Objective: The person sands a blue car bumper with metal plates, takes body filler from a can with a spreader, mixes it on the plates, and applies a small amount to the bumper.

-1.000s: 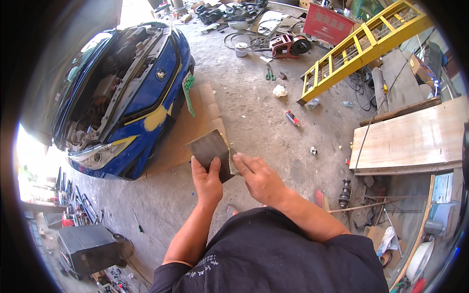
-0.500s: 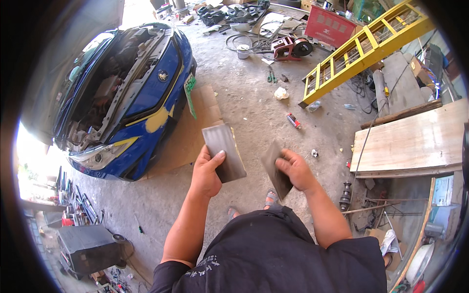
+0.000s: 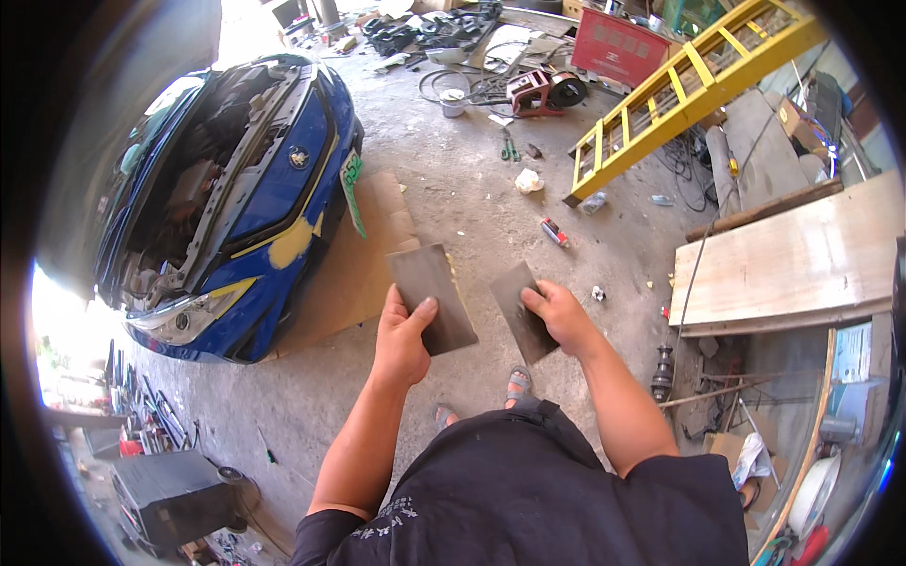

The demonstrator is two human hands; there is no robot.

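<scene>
My left hand [image 3: 403,340] is closed on a flat, rectangular grey putty spreader [image 3: 436,294], thumb across its face. A thin strip of yellowish putty runs along that spreader's right edge. In my right hand [image 3: 564,319] is a second flat grey putty spreader [image 3: 521,307], gripped at its right side and tilted to the left. The two spreaders are held apart, in front of my body above the concrete floor. Ahead on the left stands a blue car [image 3: 274,198] with its hood raised and a yellow putty patch [image 3: 290,245] on the front bumper.
Cardboard [image 3: 354,269] lies beside the car. A yellow ladder [image 3: 694,85] leans at the far right, near a red panel [image 3: 618,47]. A red and white tube [image 3: 555,232] and crumpled paper [image 3: 528,180] lie ahead. At right is a wooden board [image 3: 793,259]; at lower left, a dark box [image 3: 175,495].
The right-hand spreader has turned and swung up to the left, its face now showing more. My left hand holds its spreader in nearly the same place. The surroundings have shifted slightly left in view.
</scene>
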